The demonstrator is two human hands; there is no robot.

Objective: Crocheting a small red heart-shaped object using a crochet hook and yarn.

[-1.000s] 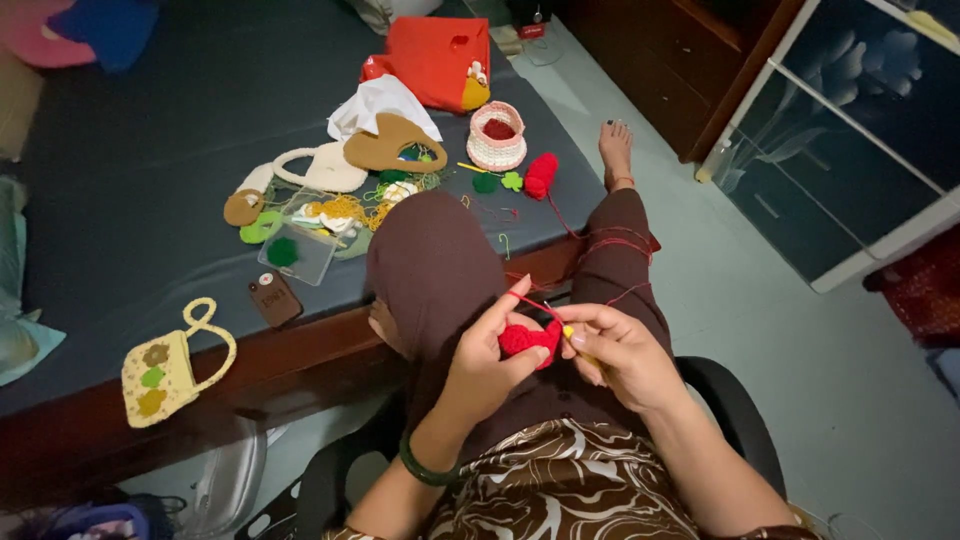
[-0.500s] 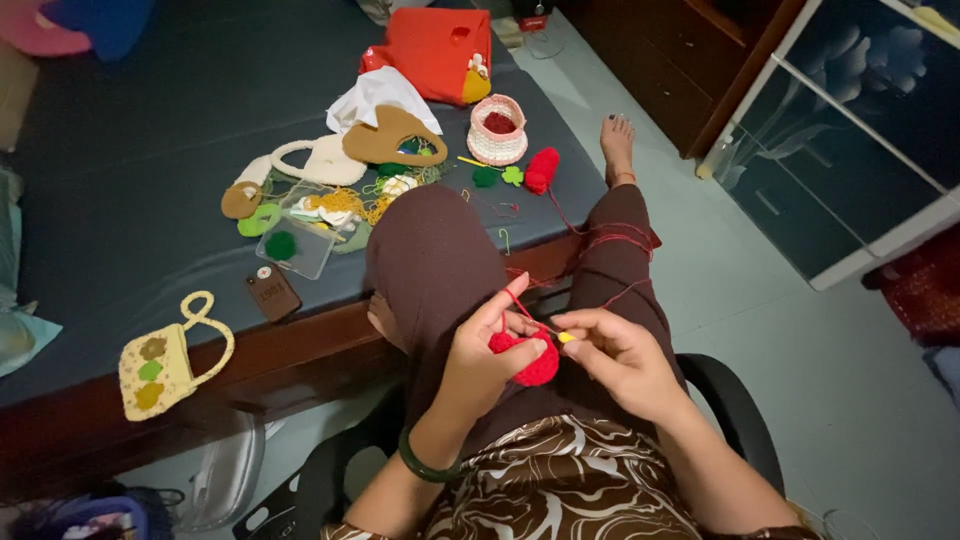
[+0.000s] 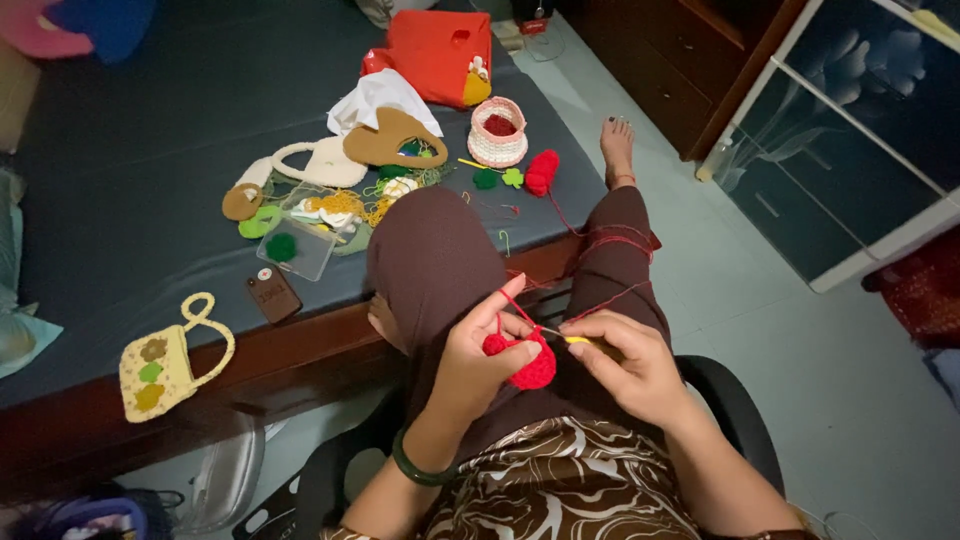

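Over the lap, the left hand pinches a small red crochet piece while the right hand grips a hook at its edge. Judging by its size, only a few rounds are done; yarn runs to the ball on the bed.

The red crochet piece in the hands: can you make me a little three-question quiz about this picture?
1. True or false: the left hand pinches the red crochet piece.
2. Which hand holds the yellow-handled crochet hook?
3. The red yarn ball lies: A) on the floor, B) on the dark bed, C) in the small crochet basket.

Key: 1 true; 2 the right hand; 3 B.
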